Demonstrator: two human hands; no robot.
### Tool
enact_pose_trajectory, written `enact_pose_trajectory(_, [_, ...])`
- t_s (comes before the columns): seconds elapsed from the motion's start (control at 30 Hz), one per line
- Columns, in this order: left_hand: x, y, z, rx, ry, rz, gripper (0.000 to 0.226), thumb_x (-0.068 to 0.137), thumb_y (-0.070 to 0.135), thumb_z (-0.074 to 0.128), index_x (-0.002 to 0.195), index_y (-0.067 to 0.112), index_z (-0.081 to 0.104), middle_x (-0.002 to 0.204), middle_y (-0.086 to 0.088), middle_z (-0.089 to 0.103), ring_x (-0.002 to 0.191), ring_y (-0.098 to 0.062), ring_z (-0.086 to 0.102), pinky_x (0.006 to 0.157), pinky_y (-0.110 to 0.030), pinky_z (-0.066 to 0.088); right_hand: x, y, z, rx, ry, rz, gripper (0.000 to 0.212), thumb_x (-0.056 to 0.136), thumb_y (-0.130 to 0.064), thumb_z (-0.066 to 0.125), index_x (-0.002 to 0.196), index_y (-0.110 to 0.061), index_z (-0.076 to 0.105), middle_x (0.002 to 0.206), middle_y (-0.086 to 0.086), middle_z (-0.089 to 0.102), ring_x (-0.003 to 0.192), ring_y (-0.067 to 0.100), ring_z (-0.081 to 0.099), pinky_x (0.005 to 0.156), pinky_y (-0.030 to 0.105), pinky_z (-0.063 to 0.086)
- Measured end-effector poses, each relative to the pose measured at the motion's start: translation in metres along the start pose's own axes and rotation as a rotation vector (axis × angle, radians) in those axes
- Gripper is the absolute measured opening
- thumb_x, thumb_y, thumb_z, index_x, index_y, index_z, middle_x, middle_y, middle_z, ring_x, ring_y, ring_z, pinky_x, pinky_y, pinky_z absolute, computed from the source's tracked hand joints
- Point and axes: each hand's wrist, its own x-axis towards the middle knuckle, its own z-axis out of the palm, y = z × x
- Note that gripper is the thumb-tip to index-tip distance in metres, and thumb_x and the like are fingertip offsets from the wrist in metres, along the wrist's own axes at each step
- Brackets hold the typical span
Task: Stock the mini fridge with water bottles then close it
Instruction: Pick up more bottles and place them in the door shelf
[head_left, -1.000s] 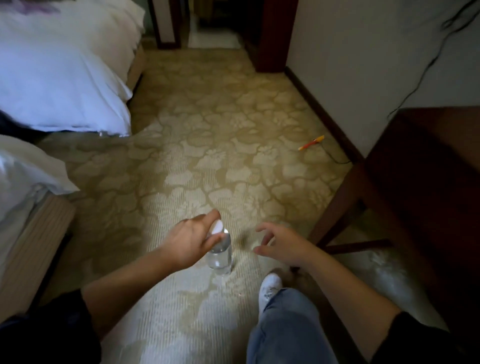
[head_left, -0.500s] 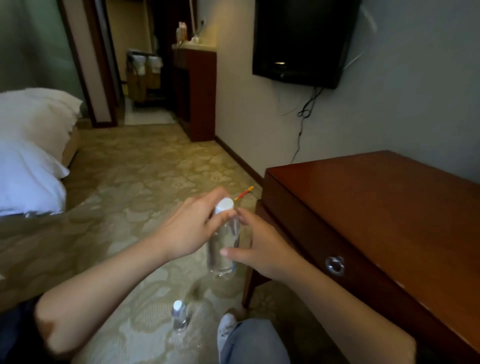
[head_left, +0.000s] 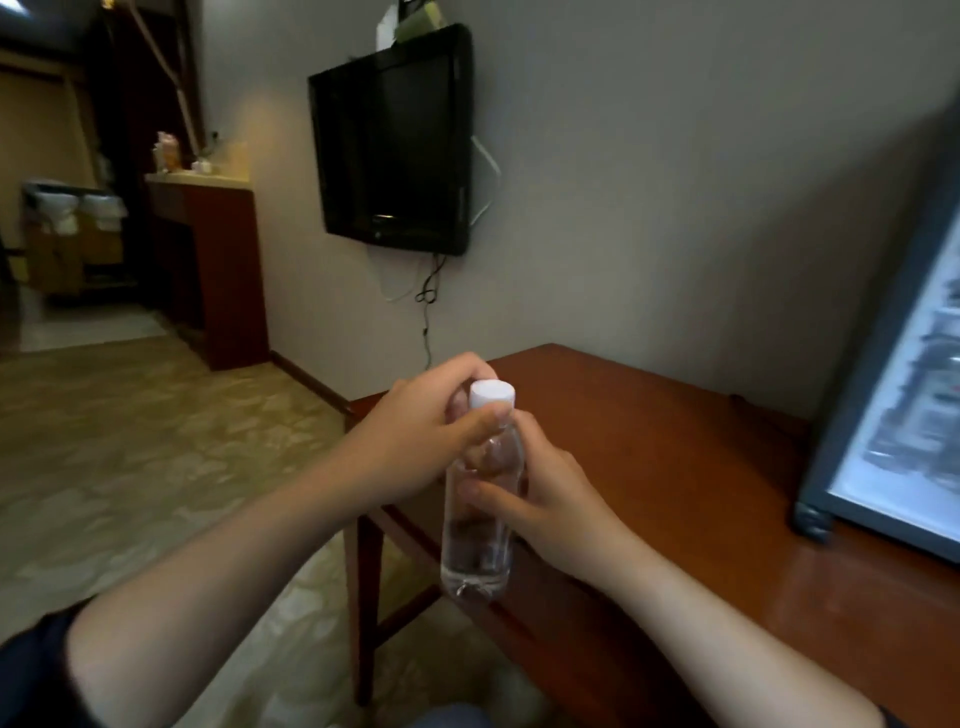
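A clear water bottle (head_left: 480, 499) hangs close to upright in the air between my 2 hands. It is in front of the near edge of the wooden counter (head_left: 675, 467) and does not touch it. My left hand (head_left: 415, 447) grips the neck just under the white cap (head_left: 492, 400), its fingers (head_left: 485, 418) curled tight round it. My right hand (head_left: 550, 499) wraps the middle of the body from the other side, thumb lying across the front. Both hands have firm hold of it and carry nothing else.

1 second ago this bottle stood on the carpet (head_left: 130, 441), with only my left hand on its cap and my right hand open beside it. It is now up at counter height and my view has swung right. That brings the mini fridge (head_left: 893, 415) into sight at the right edge, standing on the counter. Its bright inside shows, so I judge it open. The pick-up looks done and loading comes next, though the bottle is well apart from the fridge. A 2nd, smaller bottle seen on the carpet 0.5 seconds ago is out of view, so more probably remains to fetch.

The bottle is slim, smooth and see-through, with no label I can make out. Its cap is on. How full it is I cannot tell.

Beyond it, a dark television (head_left: 395, 140) hangs on the wall.
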Motion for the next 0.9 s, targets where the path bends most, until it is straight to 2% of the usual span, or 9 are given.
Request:
enact_pose_trajectory(0.13, [0.023, 0.026, 0.036, -0.2, -0.102, 0.008, 0.04, 0.074, 0.058, 0.042, 0.104, 0.033, 0.052, 0.077, 0.011, 0.053, 0.068, 0.003, 0.05, 0.064, -0.008, 0.038, -0.035, 0.013, -0.057, -0.022, 0.143, 0.084, 0.051, 0.079, -0.047, 0.063, 0.124, -0.038, 0.042, 0.107, -0.015, 0.066, 0.101, 0.002, 0.062, 0.092, 0.041, 0.051])
enact_pose_trajectory(0.23, [0.038, 0.047, 0.066, -0.344, -0.298, -0.021, 0.026, 0.092, 0.034, 0.052, 0.117, 0.028, 0.048, 0.089, 0.01, 0.059, 0.078, 0.011, 0.055, 0.074, -0.002, 0.04, -0.057, 0.02, -0.097, 0.016, 0.266, 0.129, 0.059, 0.073, -0.056, 0.062, 0.125, -0.034, 0.044, 0.11, -0.009, 0.067, 0.106, 0.008, 0.062, 0.098, 0.044, 0.048])
enact_pose_trajectory(0.3, [0.047, 0.062, 0.088, -0.454, -0.448, -0.016, 0.03, 0.093, 0.019, 0.053, 0.121, 0.024, 0.048, 0.103, 0.002, 0.064, 0.094, 0.005, 0.061, 0.085, -0.007, 0.045, -0.073, 0.022, -0.124, 0.034, 0.353, 0.15, 0.063, 0.073, -0.054, 0.064, 0.127, -0.027, 0.045, 0.112, -0.003, 0.067, 0.106, 0.015, 0.063, 0.098, 0.048, 0.047])
enact_pose_trajectory(0.37, [0.052, 0.081, 0.113, -0.516, -0.574, 0.011, 0.037, 0.09, 0.014, 0.058, 0.123, 0.027, 0.047, 0.11, 0.001, 0.065, 0.103, -0.006, 0.065, 0.087, -0.015, 0.05, -0.089, 0.019, -0.15, 0.022, 0.421, 0.168, 0.059, 0.075, -0.045, 0.066, 0.125, -0.019, 0.046, 0.106, 0.007, 0.067, 0.097, 0.015, 0.064, 0.095, 0.05, 0.048])
enact_pose_trajectory(0.47, [0.058, 0.114, 0.151, -0.604, -0.617, 0.069, 0.032, 0.086, 0.011, 0.063, 0.11, 0.029, 0.051, 0.101, 0.007, 0.068, 0.1, -0.006, 0.066, 0.082, -0.015, 0.052, -0.116, 0.01, -0.184, 0.021, 0.508, 0.188, 0.054, 0.076, -0.042, 0.065, 0.12, -0.015, 0.048, 0.096, 0.016, 0.065, 0.087, 0.017, 0.06, 0.09, 0.057, 0.048])
enact_pose_trajectory(0.57, [0.062, 0.153, 0.181, -0.708, -0.608, 0.106, 0.028, 0.082, 0.019, 0.069, 0.105, 0.025, 0.054, 0.079, 0.011, 0.071, 0.085, -0.002, 0.068, 0.072, -0.013, 0.051, -0.147, 0.004, -0.216, 0.017, 0.587, 0.246, 0.041, 0.081, -0.033, 0.064, 0.114, -0.014, 0.05, 0.098, 0.021, 0.063, 0.092, 0.029, 0.063, 0.091, 0.058, 0.048])
enact_pose_trajectory(0.63, [0.06, 0.18, 0.196, -0.74, -0.58, 0.14, 0.037, 0.071, 0.036, 0.074, 0.101, 0.027, 0.055, 0.077, 0.009, 0.071, 0.081, -0.003, 0.069, 0.068, -0.012, 0.049, -0.17, -0.002, -0.235, -0.012, 0.61, 0.288, 0.036, 0.085, -0.03, 0.064, 0.116, -0.019, 0.049, 0.11, 0.025, 0.062, 0.103, 0.038, 0.062, 0.092, 0.045, 0.052])
enact_pose_trajectory(0.73, [0.055, 0.218, 0.218, -0.742, -0.537, 0.205, 0.041, 0.056, 0.058, 0.066, 0.092, 0.042, 0.054, 0.08, 0.011, 0.069, 0.08, 0.0, 0.067, 0.069, -0.014, 0.048, -0.206, -0.012, -0.26, -0.045, 0.64, 0.325, 0.037, 0.091, -0.019, 0.061, 0.125, -0.013, 0.047, 0.115, 0.027, 0.062, 0.106, 0.038, 0.062, 0.086, 0.03, 0.052])
enact_pose_trajectory(0.9, [0.041, 0.285, 0.249, -0.761, -0.537, 0.275, 0.042, 0.065, 0.06, 0.067, 0.099, 0.044, 0.05, 0.098, 0.011, 0.067, 0.094, -0.009, 0.066, 0.09, -0.035, 0.052, -0.263, -0.044, -0.297, -0.186, 0.747, 0.398, 0.034, 0.089, -0.02, 0.062, 0.12, -0.009, 0.054, 0.112, 0.015, 0.068, 0.104, 0.026, 0.067, 0.092, 0.042, 0.054])
